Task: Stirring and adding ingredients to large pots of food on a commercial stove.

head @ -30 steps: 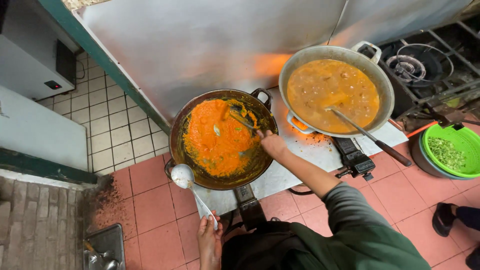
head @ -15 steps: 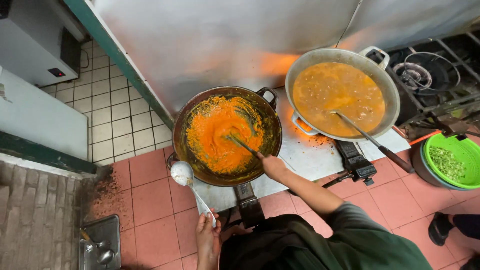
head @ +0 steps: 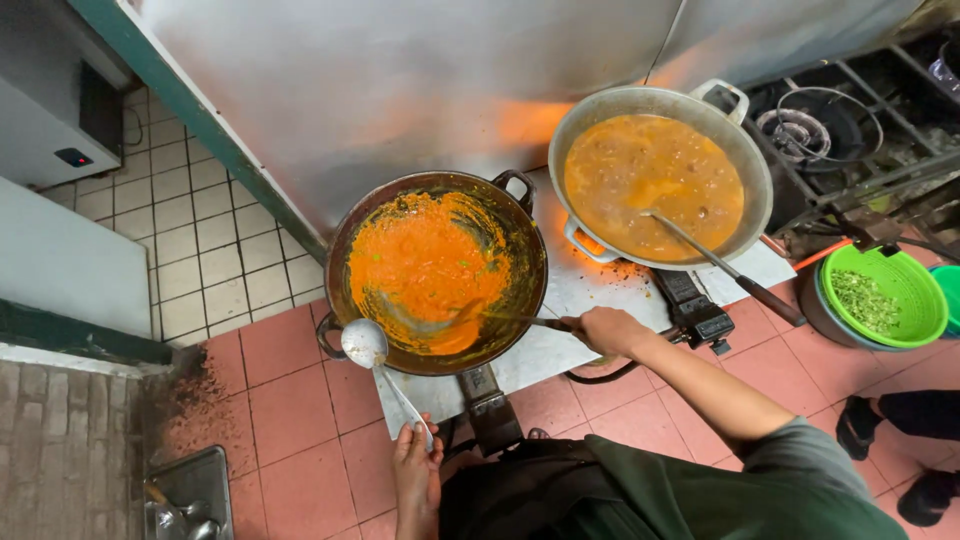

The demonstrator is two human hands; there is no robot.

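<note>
The round dark metal wok of orange paste (head: 437, 270) sits left of the wide grey metal pan of brown curry (head: 655, 185). Right of both lies the green plastic bowl of chopped herbs (head: 880, 297). A long-handled steel ladle (head: 365, 343) rests on the wok's near rim.

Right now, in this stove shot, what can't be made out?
Head view only:
- Spatula tip: buried in orange paste in the dark wok.
- Right hand fingers: curled around the handle, grip hidden.
- Left hand: its back hides the fingers on the ladle handle.
- Green bowl: contents too small.
</note>
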